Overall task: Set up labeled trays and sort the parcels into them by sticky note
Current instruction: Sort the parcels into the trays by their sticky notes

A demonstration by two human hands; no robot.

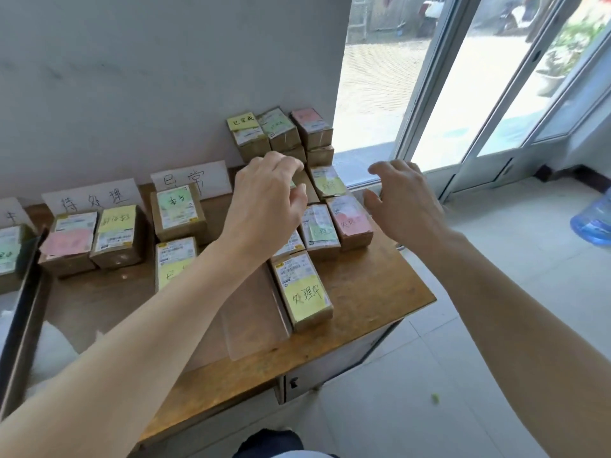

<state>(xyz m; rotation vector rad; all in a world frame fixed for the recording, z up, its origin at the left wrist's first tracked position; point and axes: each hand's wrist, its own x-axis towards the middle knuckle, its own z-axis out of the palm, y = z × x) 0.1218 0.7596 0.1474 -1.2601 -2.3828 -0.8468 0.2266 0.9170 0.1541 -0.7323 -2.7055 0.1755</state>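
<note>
Brown cardboard parcels with coloured sticky notes lie on a wooden table (pixel 373 292). My left hand (pixel 267 200) hovers over the right-hand group with its fingers bent and nothing in it. My right hand (pixel 406 203) is spread open beside a pink-note parcel (pixel 350 221), near the table's right edge. A green-note parcel (pixel 319 229) and a yellow-green-note parcel (pixel 329 181) lie between the hands. A yellow-note parcel (pixel 304 289) sits nearest me, next to a clear tray (pixel 254 325). White handwritten label cards (pixel 92 196) (pixel 190 178) lean on the wall.
A stack of parcels (pixel 277 130) stands against the wall at the back. More parcels sit below the cards at the left (pixel 117 233) (pixel 177 209). A dark-framed glass case (pixel 20 292) borders the table's left. A blue water bottle (pixel 593 223) lies on the floor by the glass door.
</note>
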